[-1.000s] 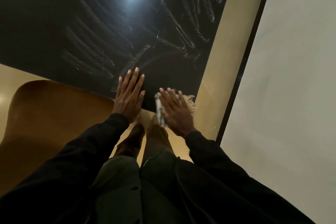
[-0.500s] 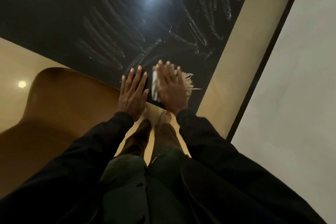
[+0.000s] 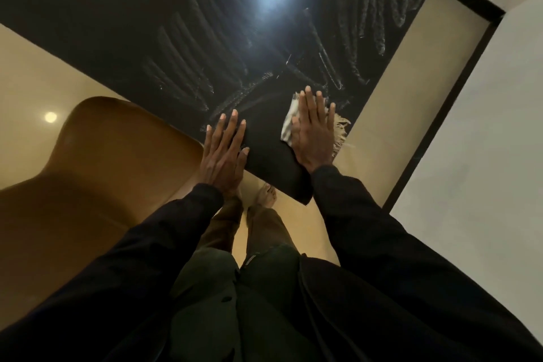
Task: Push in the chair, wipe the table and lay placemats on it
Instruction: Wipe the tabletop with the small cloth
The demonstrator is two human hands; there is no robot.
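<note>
— Where is the cloth just now?
— Under the right hand (image 3: 313, 132), a little way in from the near corner (image 3: 302, 194) of the black table (image 3: 176, 23); the palm lies flat on the white fringed cloth (image 3: 288, 128), fingers straight, nothing gripped; the fringe hangs past the table edge beside that corner.
— And the other hand?
— The left hand (image 3: 224, 153) rests flat and bare on the tabletop, left of the corner; fingers straight, holding nothing; a brace, I'd say.
— So how to wipe well from here?
— Pale streaks (image 3: 182, 76) fan out beyond the corner, so I judge the wiping partway done; press evenly through the whole palm; overlap each pass with its neighbour; gather the fringe onto the top so it doesn't drag; lift the bracing hand before wiping its patch, or a print may be left.
— The chair?
— The brown moulded chair (image 3: 102, 170) sits against the near edge, left of the corner; whether it is fully in, I cannot tell; no placemats in view.
</note>
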